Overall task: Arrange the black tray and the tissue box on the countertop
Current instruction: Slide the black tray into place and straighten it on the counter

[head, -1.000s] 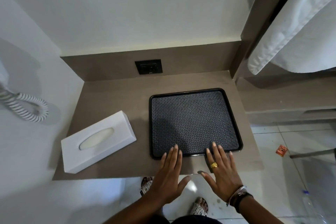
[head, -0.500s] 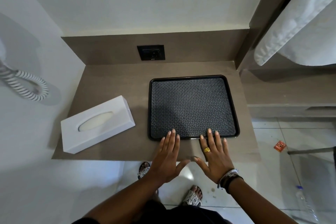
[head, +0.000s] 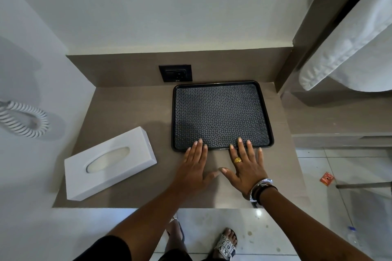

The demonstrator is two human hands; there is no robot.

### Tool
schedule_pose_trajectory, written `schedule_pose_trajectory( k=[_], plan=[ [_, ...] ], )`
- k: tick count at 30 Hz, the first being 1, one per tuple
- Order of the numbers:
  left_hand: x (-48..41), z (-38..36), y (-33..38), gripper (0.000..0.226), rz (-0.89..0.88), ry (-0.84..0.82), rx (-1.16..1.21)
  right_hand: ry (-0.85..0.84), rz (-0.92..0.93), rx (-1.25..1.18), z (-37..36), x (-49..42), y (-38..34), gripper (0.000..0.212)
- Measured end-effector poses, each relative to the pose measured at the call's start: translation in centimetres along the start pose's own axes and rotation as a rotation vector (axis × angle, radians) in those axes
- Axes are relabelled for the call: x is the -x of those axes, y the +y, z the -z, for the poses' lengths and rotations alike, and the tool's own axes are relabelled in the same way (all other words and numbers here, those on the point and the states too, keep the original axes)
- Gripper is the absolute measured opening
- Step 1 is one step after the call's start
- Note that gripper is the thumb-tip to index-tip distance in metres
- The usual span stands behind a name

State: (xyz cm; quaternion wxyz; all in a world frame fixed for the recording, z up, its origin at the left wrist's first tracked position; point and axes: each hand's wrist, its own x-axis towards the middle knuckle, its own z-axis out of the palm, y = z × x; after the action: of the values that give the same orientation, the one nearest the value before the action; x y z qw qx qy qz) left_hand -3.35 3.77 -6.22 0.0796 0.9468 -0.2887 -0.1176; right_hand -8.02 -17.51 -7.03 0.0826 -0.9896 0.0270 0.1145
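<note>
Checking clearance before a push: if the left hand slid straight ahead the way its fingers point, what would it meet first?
The left hand already has its fingertips over the near rim of the black tray, so it meets the tray first. Beyond that comes the back wall, likely right of the socket.

White walls [head: 169,6]; brown counter [head: 127,112] with black socket [head: 175,73]; tiled floor [head: 339,207]; white towel [head: 350,48] at right.
</note>
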Motion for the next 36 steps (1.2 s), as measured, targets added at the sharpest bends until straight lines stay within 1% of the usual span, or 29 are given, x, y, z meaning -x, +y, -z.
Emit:
schedule_pose_trajectory(
  k=[6,14,18,20,22,24,27,30,34,36],
  plan=[
    [-0.9,0.0,-1.2,0.092,-0.035,0.013,0.022,0.031,-0.013,-0.032,-0.2,-0.8,-0.3,0.084],
    [-0.8,-0.2,-1.1,0.093,-0.023,0.017,0.018,0.039,-0.003,-0.024,-0.1,-0.8,-0.3,0.083],
    [-0.5,0.7,-0.5,0.09,0.085,0.089,0.109,0.114,0.007,-0.044,0.6,-0.1,-0.9,0.085],
    [-0.2,1.5,-0.8,0.091,0.124,0.123,0.155,0.148,0.046,-0.055,1.0,0.3,-1.8,0.086],
    [0.7,2.4,-1.9,0.091,0.131,0.162,0.158,0.144,0.147,-0.053,0.9,0.7,-3.3,0.085],
    [1.8,3.4,-3.7,0.093,0.143,0.211,0.156,0.109,0.244,-0.047,0.6,1.0,-5.1,0.084],
    [3.6,5.1,-7.7,0.101,0.184,0.233,0.138,0.04,0.303,-0.063,0.0,1.1,-8.3,0.086],
    [4.9,6.8,-12.1,0.116,0.202,0.154,0.06,-0.001,0.323,-0.07,0.0,0.6,-11.3,0.086],
    [5.9,8.9,-18.2,0.151,0.391,-0.086,-0.012,-0.036,0.296,-0.062,-0.3,-0.4,-15.1,0.084],
    [6.5,9.4,-20.7,0.161,0.424,-0.202,-0.021,-0.065,0.277,-0.048,-1.0,-0.7,-16.5,0.085]
  ],
)
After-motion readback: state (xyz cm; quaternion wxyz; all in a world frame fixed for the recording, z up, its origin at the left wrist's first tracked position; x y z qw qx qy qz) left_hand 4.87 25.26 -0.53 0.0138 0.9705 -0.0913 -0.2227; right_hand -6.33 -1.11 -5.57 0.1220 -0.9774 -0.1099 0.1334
